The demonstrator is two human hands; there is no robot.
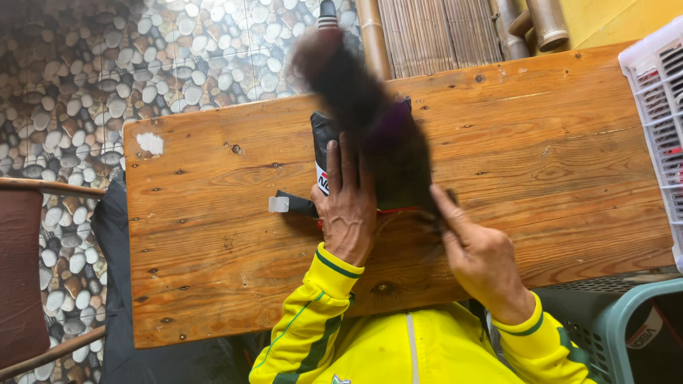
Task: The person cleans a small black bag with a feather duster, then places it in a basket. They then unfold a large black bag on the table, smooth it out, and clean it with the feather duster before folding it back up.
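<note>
- Wooden tabletop (213,249) of knotty orange planks, set over a pebble-patterned floor (78,78); bamboo poles (434,35) beyond the far edge.
- Wide bare wood left of the hands, out to the left edge, and right of them toward the white slatted crate (658,121) overhanging the right end.
- Near edge running just under both wrists; yellow jacket (398,348) pressed close against it.
- Left hand (348,210) laid flat, fingers spread and extended, pressing down on a black packet (324,139) with a white-and-red label; gripping nothing.
- Dark hair bundle (377,121) lying across the middle of the table, blurred, reaching from past the far edge down to between the two hands, covering part of the packet.
- Right hand (480,256) loosely curled, forefinger stretched to the lower end of the hair bundle, touching it; whether anything sits pinched there, cannot tell.
- Thin red line (398,210) at the bundle's lower end, between the hands.
- Small black tool with a pale tip (288,204) lying just left of the left hand, partly under it.
- Brown chair frame (28,270) off the left end; green plastic basket (626,320) at the near right corner, below table level.
</note>
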